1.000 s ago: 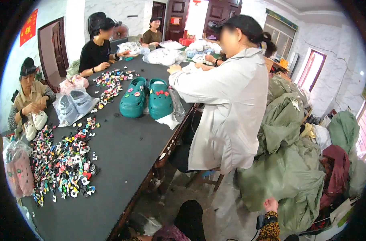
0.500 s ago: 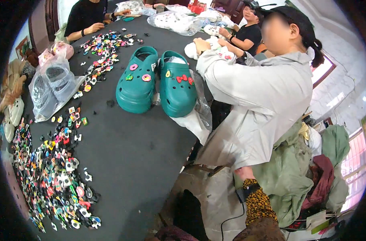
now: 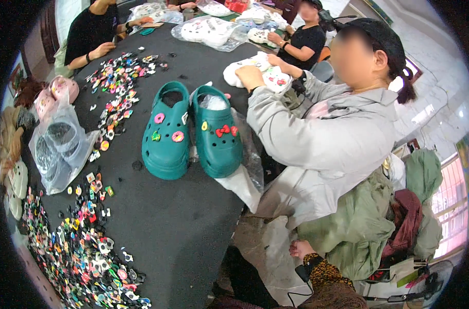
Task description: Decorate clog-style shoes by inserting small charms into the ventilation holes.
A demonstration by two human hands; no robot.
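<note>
My right hand (image 3: 300, 249) reaches in from the lower edge, past a black-and-yellow patterned cuff (image 3: 327, 273). It is low beside the table, just below the hem of a co-worker's light grey jacket (image 3: 322, 139). Its fingers look curled; whether they hold anything is too small to tell. A whitish, see-through patch (image 3: 278, 239) shows just left of it. My left hand is out of the picture. On the dark table stand two green clogs, the left clog (image 3: 165, 147) and the right clog (image 3: 221, 149), each with colourful charms. Clear plastic and white paper (image 3: 242, 188) lie under the right one.
Loose charms (image 3: 85, 247) are heaped along the table's left side, with a second pile (image 3: 121, 77) farther back. Bagged grey clogs (image 3: 64, 144) lie at the left. The co-worker at right handles white clogs (image 3: 255, 72). Green cloth (image 3: 348, 226) hangs at right.
The whole view has shifted, so the table and green clogs sit lower. My right hand, mostly hidden before at the jacket's hem, now shows below it. The co-worker's white clogs are more visible.
</note>
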